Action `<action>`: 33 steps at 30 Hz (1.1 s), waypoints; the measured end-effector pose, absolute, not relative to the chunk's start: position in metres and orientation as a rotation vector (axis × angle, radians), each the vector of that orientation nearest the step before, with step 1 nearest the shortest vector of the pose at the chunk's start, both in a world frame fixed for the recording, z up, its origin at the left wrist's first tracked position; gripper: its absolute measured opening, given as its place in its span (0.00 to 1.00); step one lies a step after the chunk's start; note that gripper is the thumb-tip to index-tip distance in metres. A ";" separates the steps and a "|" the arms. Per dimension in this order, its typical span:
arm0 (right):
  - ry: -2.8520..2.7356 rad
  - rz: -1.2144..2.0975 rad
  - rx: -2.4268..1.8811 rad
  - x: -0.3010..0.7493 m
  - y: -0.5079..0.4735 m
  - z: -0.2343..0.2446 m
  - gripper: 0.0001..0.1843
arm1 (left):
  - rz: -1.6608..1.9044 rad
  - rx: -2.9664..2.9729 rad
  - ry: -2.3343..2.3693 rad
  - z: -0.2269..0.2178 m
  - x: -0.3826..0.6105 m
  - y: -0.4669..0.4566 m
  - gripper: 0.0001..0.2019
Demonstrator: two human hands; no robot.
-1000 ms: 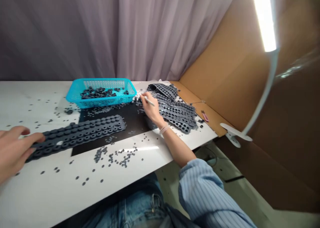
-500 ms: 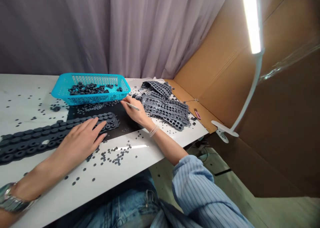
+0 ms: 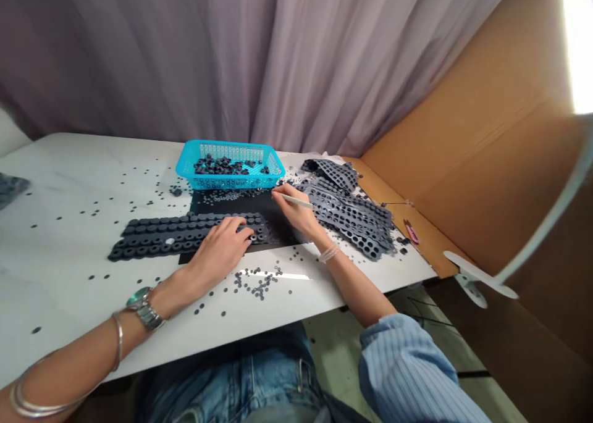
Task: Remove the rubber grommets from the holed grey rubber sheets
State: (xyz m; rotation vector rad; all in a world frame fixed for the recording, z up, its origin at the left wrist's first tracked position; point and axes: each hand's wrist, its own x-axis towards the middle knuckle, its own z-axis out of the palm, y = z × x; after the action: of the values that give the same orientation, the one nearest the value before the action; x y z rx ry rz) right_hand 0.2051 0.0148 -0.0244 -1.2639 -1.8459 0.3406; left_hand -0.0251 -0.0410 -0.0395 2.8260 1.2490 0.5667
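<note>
The left hand (image 3: 220,254) rests on a grey rubber strip (image 3: 185,234) on a black mat (image 3: 250,210) mid-worktop (image 3: 69,176), its fingers (image 3: 243,231) spread. The right hand (image 3: 296,214) pinches a white pick (image 3: 296,200) in its fingers (image 3: 278,191), just beside a heap of perforated grey sheets (image 3: 347,207), near a blue basket (image 3: 230,148).

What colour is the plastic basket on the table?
The plastic basket is bright turquoise with a perforated pattern; it shows best in the head view.
</note>
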 end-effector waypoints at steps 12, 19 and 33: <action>-2.078 0.582 -1.130 0.204 -0.022 -0.044 0.13 | 0.452 2.895 1.252 -0.045 -0.015 -0.047 0.23; -2.113 0.521 -1.040 0.202 -0.022 -0.047 0.11 | 0.436 2.944 1.270 -0.044 -0.012 -0.052 0.23; -2.399 0.095 -1.086 0.196 -0.020 -0.056 0.14 | 0.458 2.935 1.141 -0.054 -0.010 -0.048 0.21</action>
State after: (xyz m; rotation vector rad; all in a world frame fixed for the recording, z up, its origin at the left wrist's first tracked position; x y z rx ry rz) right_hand 0.1961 -0.0196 -0.0557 -1.0861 -2.3991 0.0952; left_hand -0.0096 -0.0480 -0.0544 2.9347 1.1414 0.4581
